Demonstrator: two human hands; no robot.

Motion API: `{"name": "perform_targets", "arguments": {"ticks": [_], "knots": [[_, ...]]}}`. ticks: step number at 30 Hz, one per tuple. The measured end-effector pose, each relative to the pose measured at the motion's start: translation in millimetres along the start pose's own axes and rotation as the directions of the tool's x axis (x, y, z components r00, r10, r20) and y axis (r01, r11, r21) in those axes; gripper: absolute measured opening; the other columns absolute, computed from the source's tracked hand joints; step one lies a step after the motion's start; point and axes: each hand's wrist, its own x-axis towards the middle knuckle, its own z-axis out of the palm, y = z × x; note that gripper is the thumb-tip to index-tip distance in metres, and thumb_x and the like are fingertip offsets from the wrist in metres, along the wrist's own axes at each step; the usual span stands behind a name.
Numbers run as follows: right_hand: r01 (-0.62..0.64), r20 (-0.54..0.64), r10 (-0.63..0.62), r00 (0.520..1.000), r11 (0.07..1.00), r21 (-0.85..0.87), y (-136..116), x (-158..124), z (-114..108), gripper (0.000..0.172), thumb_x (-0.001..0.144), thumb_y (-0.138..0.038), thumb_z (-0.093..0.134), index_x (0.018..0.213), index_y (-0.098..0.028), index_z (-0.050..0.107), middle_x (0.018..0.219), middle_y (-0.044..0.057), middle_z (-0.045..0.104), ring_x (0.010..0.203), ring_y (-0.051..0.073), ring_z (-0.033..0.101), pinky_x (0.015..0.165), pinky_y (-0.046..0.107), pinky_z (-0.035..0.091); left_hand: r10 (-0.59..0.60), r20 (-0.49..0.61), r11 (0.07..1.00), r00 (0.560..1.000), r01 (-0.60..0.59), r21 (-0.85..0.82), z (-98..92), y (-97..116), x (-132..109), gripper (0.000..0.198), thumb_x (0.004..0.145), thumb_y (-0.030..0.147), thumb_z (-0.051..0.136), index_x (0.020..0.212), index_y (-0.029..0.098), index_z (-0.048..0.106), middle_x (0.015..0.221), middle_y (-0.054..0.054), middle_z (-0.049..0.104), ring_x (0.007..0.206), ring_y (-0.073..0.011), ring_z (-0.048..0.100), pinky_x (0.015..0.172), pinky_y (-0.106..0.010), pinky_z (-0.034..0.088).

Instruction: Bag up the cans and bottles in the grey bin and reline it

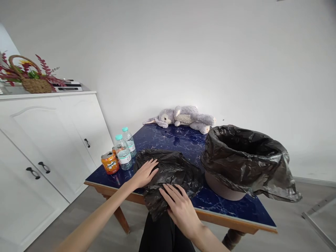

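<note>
A crumpled black plastic bag [181, 171] is spread on the blue marble-look table [157, 138], and part of it hangs over the front edge. My left hand [144, 174] lies flat on the bag's left side with its fingers stretched out. On the nearer part, by the table edge, my right hand [181, 208] rests with fingers extended over the plastic. To the right stands a bin [223, 187] lined with another black bag [246, 164], whose rim is folded outward and droops over the side.
Two water bottles with teal caps [124, 154] and orange soda cans [109, 162] stand at the table's left. A plush rabbit [181, 117] lies along the back by the wall. White cabinets [52, 133] at left carry a flower basket [36, 85].
</note>
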Motion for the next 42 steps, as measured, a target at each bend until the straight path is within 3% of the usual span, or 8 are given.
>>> {"name": "perform_targets", "arguments": {"ticks": [7, 11, 20, 26, 30, 35, 39, 42], "knots": [[-0.154, -0.206, 0.28, 0.937, 0.865, 0.477, 11, -13, -14, 0.054, 0.079, 0.0, 0.049, 0.119, -0.025, 0.077, 0.113, 0.005, 0.081, 0.109, 0.026, 0.076, 0.095, 0.037, 0.06, 0.008, -0.006, 0.997, 1.0, -0.009, -0.082, -8.5, 18, -28, 0.056, 0.113, 0.051, 0.034, 0.16, 0.024, 0.048, 0.167, -0.008, 0.046, 0.158, -0.0261, 0.037, 0.13, -0.046, 0.031], [-0.435, -0.127, 0.683, 0.719, 0.585, 0.684, 30, -14, -41, 0.034, 0.099, -0.035, 0.049, 0.114, -0.017, 0.075, 0.087, 0.009, 0.079, 0.077, 0.026, 0.075, 0.068, 0.033, 0.06, 0.022, 0.049, 0.986, 0.999, -0.014, -0.165, -40.3, 19, -56, 0.054, 0.113, 0.047, 0.033, 0.164, 0.031, 0.04, 0.164, -0.005, 0.051, 0.149, -0.0235, 0.05, 0.121, -0.039, 0.043], [-0.523, -0.022, 0.837, 0.547, 0.362, 0.772, 58, 15, -33, 0.064, 0.105, -0.054, 0.038, 0.152, -0.013, 0.052, 0.147, 0.019, 0.064, 0.14, 0.035, 0.059, 0.114, 0.052, 0.052, -0.012, -0.221, 0.994, 0.975, -0.012, -0.104, -48.6, -2, -78, 0.033, 0.108, 0.043, 0.048, 0.106, 0.023, 0.074, 0.106, -0.009, 0.078, 0.102, -0.026, 0.071, 0.092, -0.038, 0.054], [-0.319, -0.44, 0.398, 0.805, 0.916, 0.244, -25, -13, -58, 0.07, 0.108, -0.026, 0.045, 0.172, -0.028, 0.015, 0.178, 0.009, 0.018, 0.163, 0.039, 0.02, 0.124, 0.069, 0.035, -0.244, -0.212, 0.957, 0.946, 0.2, -0.21, -52.3, 22, -59, 0.035, 0.108, 0.047, 0.041, 0.105, 0.024, 0.067, 0.078, -0.003, 0.074, 0.069, -0.0244, 0.073, 0.064, -0.029, 0.049], [-0.128, -0.263, 0.124, 0.957, 0.992, 0.001, -37, 12, -61, 0.066, 0.108, -0.017, 0.042, 0.17, -0.029, 0.024, 0.178, 0.006, 0.02, 0.164, 0.034, 0.017, 0.129, 0.066, 0.029, -0.325, -0.113, 0.936, 0.939, 0.302, -0.178, -56.1, 32, -45, 0.036, 0.109, 0.047, 0.036, 0.113, 0.022, 0.063, 0.069, -0.003, 0.071, 0.066, -0.0279, 0.075, 0.062, -0.031, 0.05], [-0.284, 0.035, 0.286, 0.958, 0.957, -0.057, 25, 78, -22, 0.06, 0.112, -0.047, 0.04, 0.165, -0.019, 0.04, 0.174, 0.016, 0.029, 0.161, 0.042, 0.025, 0.127, 0.072, 0.022, -0.299, -0.16, 0.946, 0.941, 0.315, 0.083, -61.4, 31, -45, 0.049, 0.102, 0.022, 0.041, 0.149, 0.011, 0.049, 0.126, -0.024, 0.072, 0.114, -0.0403, 0.073, 0.091, -0.05, 0.057], [-0.298, 0.179, 0.293, 0.939, 0.955, -0.001, 57, 97, 8, 0.065, 0.112, -0.054, 0.028, 0.164, -0.017, 0.043, 0.173, 0.017, 0.03, 0.161, 0.041, 0.023, 0.129, 0.067, 0.016, 0.173, -0.054, 0.971, 0.983, -0.161, 0.178, -54.3, 31, -54, 0.063, 0.1, 0.011, 0.038, 0.16, 0.029, 0.047, 0.164, -0.007, 0.051, 0.156, -0.0296, 0.04, 0.128, -0.051, 0.032], [-0.295, 0.192, 0.288, 0.938, 0.956, 0.007, 68, 91, 13, 0.066, 0.112, -0.057, 0.025, 0.163, -0.021, 0.045, 0.173, 0.013, 0.032, 0.161, 0.035, 0.026, 0.131, 0.06, 0.018, 0.168, 0.059, 0.982, 0.984, -0.172, 0.08, -44.6, 17, -68, 0.056, 0.11, 0.032, 0.04, 0.166, 0.033, 0.037, 0.167, -0.002, 0.047, 0.155, -0.0245, 0.043, 0.126, -0.042, 0.038]]}}
